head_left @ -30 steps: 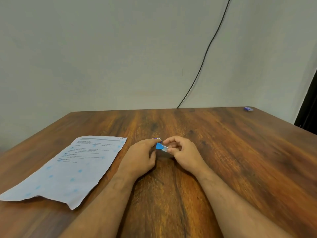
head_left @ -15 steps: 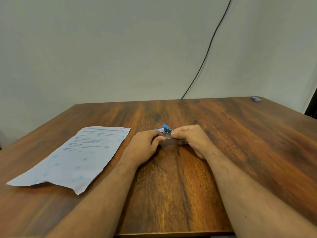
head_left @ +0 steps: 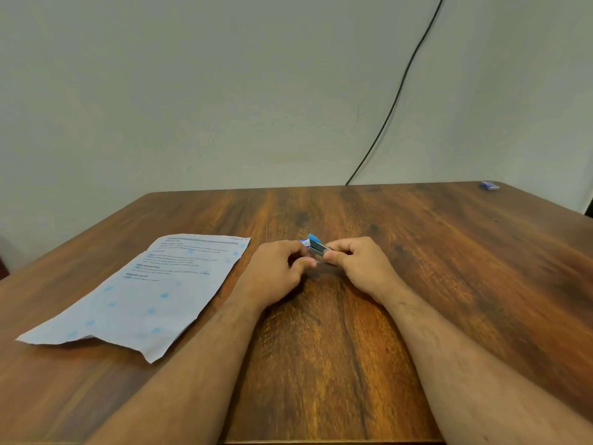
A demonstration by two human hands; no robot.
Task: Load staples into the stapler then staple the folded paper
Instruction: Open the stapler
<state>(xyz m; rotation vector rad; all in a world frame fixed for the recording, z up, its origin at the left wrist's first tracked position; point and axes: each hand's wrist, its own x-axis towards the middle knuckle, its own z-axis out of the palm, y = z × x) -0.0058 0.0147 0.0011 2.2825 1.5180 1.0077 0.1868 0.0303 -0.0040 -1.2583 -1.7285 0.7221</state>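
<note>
Both hands meet at the middle of the wooden table (head_left: 449, 268). Between them is a small blue stapler (head_left: 315, 245) with its grey metal channel showing. My left hand (head_left: 277, 273) pinches its left end, where a bit of white and purple shows. My right hand (head_left: 361, 266) grips its right end with thumb and fingers. Most of the stapler is hidden by the fingers. A printed sheet of paper (head_left: 150, 293) lies flat and unfolded on the table to the left of my left hand. I cannot tell whether staples are in the channel.
A small blue box (head_left: 489, 185) lies at the far right corner of the table. A black cable (head_left: 394, 97) runs down the grey wall behind the table's far edge. The table's near edge is just under my forearms.
The stapler's blue top has tilted up and the metal channel has come into sight between my fingers. My right hand has shifted along the stapler. The paper has not moved.
</note>
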